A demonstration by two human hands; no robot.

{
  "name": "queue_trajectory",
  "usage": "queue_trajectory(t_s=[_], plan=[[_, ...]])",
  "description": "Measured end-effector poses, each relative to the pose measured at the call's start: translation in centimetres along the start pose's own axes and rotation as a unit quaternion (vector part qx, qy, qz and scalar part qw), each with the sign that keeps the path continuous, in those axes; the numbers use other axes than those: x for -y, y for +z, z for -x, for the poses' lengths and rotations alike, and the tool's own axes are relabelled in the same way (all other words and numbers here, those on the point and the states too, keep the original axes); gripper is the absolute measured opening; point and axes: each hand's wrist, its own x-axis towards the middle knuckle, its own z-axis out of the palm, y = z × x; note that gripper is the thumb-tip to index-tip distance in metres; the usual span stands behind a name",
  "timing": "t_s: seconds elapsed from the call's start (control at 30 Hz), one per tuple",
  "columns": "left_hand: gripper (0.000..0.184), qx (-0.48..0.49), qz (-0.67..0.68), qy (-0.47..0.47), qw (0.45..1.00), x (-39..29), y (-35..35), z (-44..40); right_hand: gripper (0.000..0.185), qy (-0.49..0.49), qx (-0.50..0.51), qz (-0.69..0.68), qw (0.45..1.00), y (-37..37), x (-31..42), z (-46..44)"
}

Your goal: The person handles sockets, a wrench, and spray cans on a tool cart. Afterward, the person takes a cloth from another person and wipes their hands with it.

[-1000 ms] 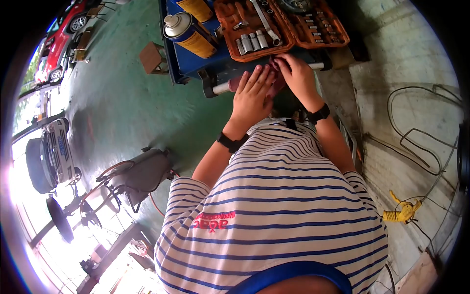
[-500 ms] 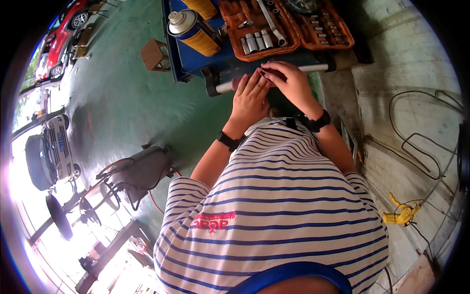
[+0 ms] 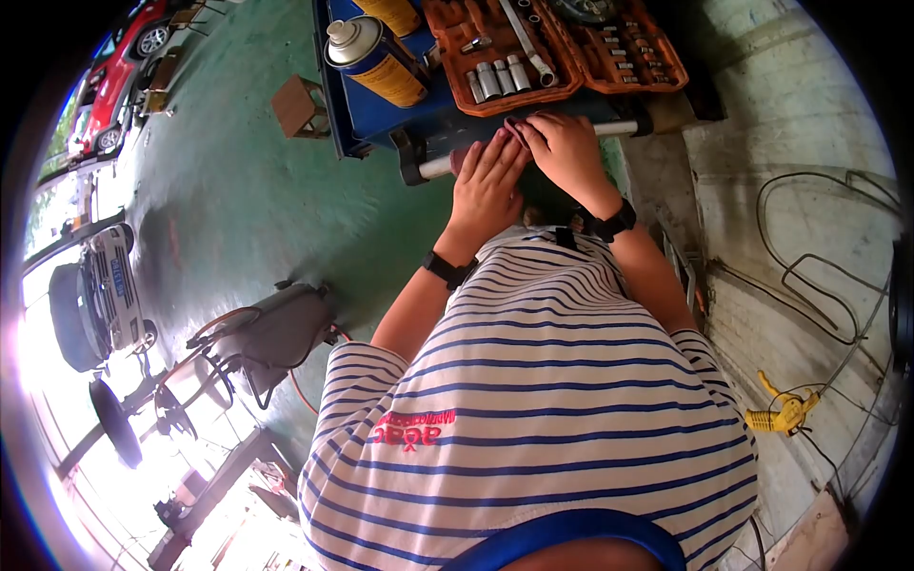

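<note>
A silver rail [image 3: 436, 168] runs along the near edge of the blue cart [image 3: 367, 119]. Dark red cloth [image 3: 459, 159] shows in small parts around the rail and between my hands; the rest is covered. My left hand [image 3: 484, 188] lies over the cloth and rail, its fingers stretched out and the thumb low on the right. Close beside its fingertips, my right hand [image 3: 569, 160] is bent over the rail, with an edge of the cloth pinched at its fingers. Both wrists wear black bands.
An open orange socket case [image 3: 495, 103] and a blue-yellow spray can [image 3: 379, 63] stand on the cart. A wooden stool [image 3: 300, 107] is beyond its left side. Grey equipment [image 3: 276, 338] stands on the floor at left. A yellow air tool [image 3: 783, 415] and hoses are at right.
My right hand has moved down and left, then slightly back right along the rail. Less of the cloth shows than at first. My left hand has barely moved.
</note>
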Motion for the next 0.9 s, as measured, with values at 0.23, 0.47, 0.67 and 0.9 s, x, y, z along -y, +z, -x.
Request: queue_trajectory(t_s=[0.23,0.47,0.67,0.9], plan=[[0.072,0.009,0.0,0.011,1.0,0.1,-0.9,-0.1,0.027,0.012,-0.065,-0.024,0.997,1.3,-1.3,-0.2],[0.072,0.0,-0.013,0.009,1.0,-0.1,-0.6,-0.1,0.029,0.143,0.06,-0.285,0.946,-1.3,-1.8,0.0],[0.068,-0.022,-0.026,0.013,0.999,0.2,0.4,0.3,0.026,-0.051,0.041,-0.199,0.978,-1.4,-1.4,-0.2],[0.066,-0.023,0.006,-0.003,1.0,-0.1,0.5,0.2,0.023,0.022,0.076,-0.037,0.996,-0.7,-0.1,-0.2]])
